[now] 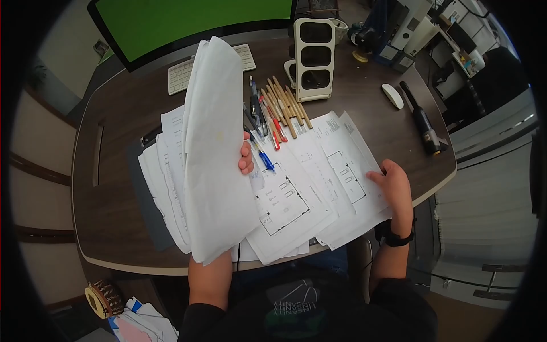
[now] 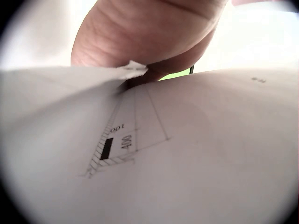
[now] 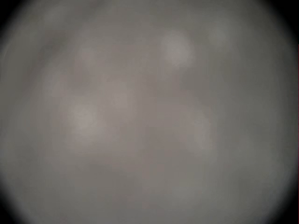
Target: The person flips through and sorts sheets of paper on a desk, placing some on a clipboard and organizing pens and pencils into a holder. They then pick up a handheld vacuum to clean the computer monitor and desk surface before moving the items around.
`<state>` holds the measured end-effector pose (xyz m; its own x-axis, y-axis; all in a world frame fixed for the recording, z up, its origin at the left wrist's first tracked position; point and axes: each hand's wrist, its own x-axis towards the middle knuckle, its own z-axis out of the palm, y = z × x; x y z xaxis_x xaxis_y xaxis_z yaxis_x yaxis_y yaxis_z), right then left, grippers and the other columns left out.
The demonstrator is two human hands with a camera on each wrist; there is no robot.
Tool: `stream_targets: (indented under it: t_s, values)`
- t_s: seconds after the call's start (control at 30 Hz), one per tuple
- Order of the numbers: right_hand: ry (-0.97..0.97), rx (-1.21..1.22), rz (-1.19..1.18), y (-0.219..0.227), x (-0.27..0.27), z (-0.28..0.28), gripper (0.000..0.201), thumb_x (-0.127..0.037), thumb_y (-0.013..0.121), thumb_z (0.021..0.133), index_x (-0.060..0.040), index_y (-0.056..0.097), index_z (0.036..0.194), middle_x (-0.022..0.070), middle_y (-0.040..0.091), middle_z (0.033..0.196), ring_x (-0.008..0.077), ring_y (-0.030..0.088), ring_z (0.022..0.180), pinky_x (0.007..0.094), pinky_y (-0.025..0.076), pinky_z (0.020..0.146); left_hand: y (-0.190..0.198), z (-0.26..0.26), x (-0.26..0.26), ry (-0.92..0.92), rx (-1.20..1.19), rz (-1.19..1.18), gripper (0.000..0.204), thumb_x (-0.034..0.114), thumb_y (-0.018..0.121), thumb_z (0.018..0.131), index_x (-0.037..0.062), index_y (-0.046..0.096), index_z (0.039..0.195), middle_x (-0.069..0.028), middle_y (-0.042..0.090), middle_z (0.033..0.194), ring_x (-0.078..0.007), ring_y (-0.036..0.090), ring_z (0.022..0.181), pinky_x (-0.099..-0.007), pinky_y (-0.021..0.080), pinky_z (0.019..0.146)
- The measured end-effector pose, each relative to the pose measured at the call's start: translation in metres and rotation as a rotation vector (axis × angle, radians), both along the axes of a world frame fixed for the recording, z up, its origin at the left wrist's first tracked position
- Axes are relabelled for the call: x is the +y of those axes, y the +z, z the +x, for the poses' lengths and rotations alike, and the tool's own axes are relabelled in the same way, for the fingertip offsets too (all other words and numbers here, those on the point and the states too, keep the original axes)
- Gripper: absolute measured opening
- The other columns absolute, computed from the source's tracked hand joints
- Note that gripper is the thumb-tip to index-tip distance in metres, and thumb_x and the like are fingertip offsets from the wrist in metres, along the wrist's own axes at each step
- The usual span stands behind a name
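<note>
My left hand [image 1: 245,155] grips a bundle of large white paper sheets [image 1: 213,142], raised upright and bent over. Most of this hand is behind the paper, with fingertips showing at its right edge. In the left wrist view, the left hand [image 2: 154,35] is above a paper with a printed line drawing [image 2: 140,126]. At the right edge of the spread printed sheets, my right hand [image 1: 394,185] pinches a sheet with a floor plan [image 1: 347,176], thumb on top and other fingers largely hidden. Only a grey blur fills the right wrist view.
Several pencils [image 1: 283,105], pens [image 1: 259,117] and a blue pen [image 1: 265,161] lie beyond the sheets. A white three-slot stand [image 1: 315,57], keyboard [image 1: 179,77] and monitor [image 1: 199,25] are behind. A mouse [image 1: 392,96] and black handheld tool [image 1: 423,119] lie right. More papers [image 1: 162,182] lie left.
</note>
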<state>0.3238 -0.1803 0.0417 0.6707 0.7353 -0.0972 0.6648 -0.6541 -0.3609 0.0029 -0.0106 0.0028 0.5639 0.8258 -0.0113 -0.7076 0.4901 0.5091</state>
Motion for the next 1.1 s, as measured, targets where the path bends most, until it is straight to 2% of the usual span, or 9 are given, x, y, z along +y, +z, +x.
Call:
stream_targets:
  t_s: [0.2, 0.3, 0.4, 0.47, 0.5, 0.6, 0.7, 0.9, 1.1]
  values:
    - [-0.018, 0.287, 0.296, -0.001, -0.005, 0.007, 0.044, -0.025, 0.072, 0.092, 0.0013, 0.045, 0.070, 0.0059, 0.035, 0.063, 0.0129, 0.032, 0.061, 0.0327, 0.034, 0.056, 0.004, 0.001, -0.001, -0.015, 0.011, -0.019, 0.074, 0.057, 0.046, 0.096, -0.0119, 0.045, 0.123, -0.0134, 0.051, 0.089, -0.0173, 0.048, 0.071, -0.0282, 0.041, 0.064]
    - [-0.107, 0.134, 0.433, 0.003, -0.008, 0.019, 0.042, -0.024, 0.069, 0.095, 0.0018, 0.047, 0.071, 0.0057, 0.035, 0.062, 0.0117, 0.033, 0.061, 0.0323, 0.034, 0.056, 0.013, 0.003, -0.004, 0.005, 0.086, 0.009, 0.067, 0.051, 0.050, 0.097, -0.0120, 0.047, 0.121, -0.0126, 0.053, 0.088, -0.0163, 0.049, 0.071, -0.0276, 0.041, 0.063]
    - [-0.174, -0.023, 0.546, 0.012, -0.013, 0.029, 0.028, -0.023, 0.067, 0.096, 0.0028, 0.062, 0.087, 0.0068, 0.047, 0.067, 0.0115, 0.041, 0.063, 0.0295, 0.040, 0.061, 0.009, 0.009, -0.005, 0.080, 0.416, 0.151, 0.053, 0.040, 0.056, 0.098, -0.0089, 0.052, 0.119, -0.0097, 0.053, 0.085, -0.0142, 0.049, 0.069, -0.0256, 0.040, 0.060]
    - [-0.213, -0.112, 0.659, 0.010, -0.018, 0.043, 0.024, -0.022, 0.066, 0.098, 0.0016, 0.067, 0.102, 0.0049, 0.060, 0.076, 0.0093, 0.050, 0.070, 0.0255, 0.044, 0.068, 0.002, 0.019, 0.003, 0.065, 0.581, 0.048, 0.039, 0.019, 0.052, 0.101, -0.0091, 0.051, 0.127, -0.0142, 0.061, 0.105, -0.0186, 0.061, 0.088, -0.0306, 0.051, 0.076]
    - [-0.260, -0.115, 0.738, 0.013, -0.021, 0.048, 0.024, -0.022, 0.065, 0.099, 0.0017, 0.068, 0.102, 0.0033, 0.061, 0.078, 0.0086, 0.051, 0.072, 0.0248, 0.044, 0.068, -0.002, 0.023, 0.007, 0.060, 0.665, -0.003, 0.035, 0.009, 0.050, 0.102, -0.0092, 0.050, 0.131, -0.0165, 0.065, 0.115, -0.0207, 0.067, 0.097, -0.0330, 0.056, 0.084]
    - [-0.313, -0.052, 1.029, 0.031, -0.027, 0.053, 0.025, -0.021, 0.062, 0.102, 0.0027, 0.068, 0.100, -0.0017, 0.066, 0.085, 0.0062, 0.055, 0.077, 0.0221, 0.045, 0.071, -0.012, 0.023, 0.008, -0.016, 0.667, 0.011, 0.039, 0.006, 0.048, 0.102, -0.0106, 0.047, 0.137, -0.0206, 0.062, 0.127, -0.0247, 0.066, 0.108, -0.0352, 0.054, 0.094]
    - [-0.258, 0.123, 1.290, 0.035, -0.035, 0.071, 0.023, -0.019, 0.061, 0.103, 0.0034, 0.066, 0.102, 0.0027, 0.068, 0.088, 0.0067, 0.058, 0.078, 0.0216, 0.048, 0.072, -0.016, 0.025, 0.007, -0.024, 0.696, 0.047, 0.038, 0.007, 0.050, 0.102, -0.0096, 0.047, 0.137, -0.0204, 0.063, 0.126, -0.0256, 0.067, 0.108, -0.0368, 0.056, 0.093]
    - [-0.189, 0.679, 1.034, 0.019, -0.021, 0.036, 0.020, -0.015, 0.062, 0.101, 0.0041, 0.065, 0.101, 0.0044, 0.069, 0.087, 0.0075, 0.062, 0.074, 0.0223, 0.051, 0.067, -0.011, 0.030, 0.002, -0.110, 0.672, 0.100, 0.041, 0.008, 0.050, 0.103, -0.0090, 0.045, 0.139, -0.0210, 0.062, 0.128, -0.0256, 0.066, 0.111, -0.0368, 0.055, 0.096]
    - [-0.064, 0.556, 0.731, -0.033, 0.016, -0.026, 0.020, -0.014, 0.063, 0.099, 0.0060, 0.067, 0.101, 0.0011, 0.067, 0.081, 0.0047, 0.055, 0.071, 0.0210, 0.046, 0.065, -0.012, 0.033, -0.001, -0.164, 0.621, 0.100, 0.042, 0.017, 0.049, 0.106, -0.0076, 0.044, 0.140, -0.0177, 0.062, 0.130, -0.0227, 0.065, 0.112, -0.0343, 0.054, 0.097]
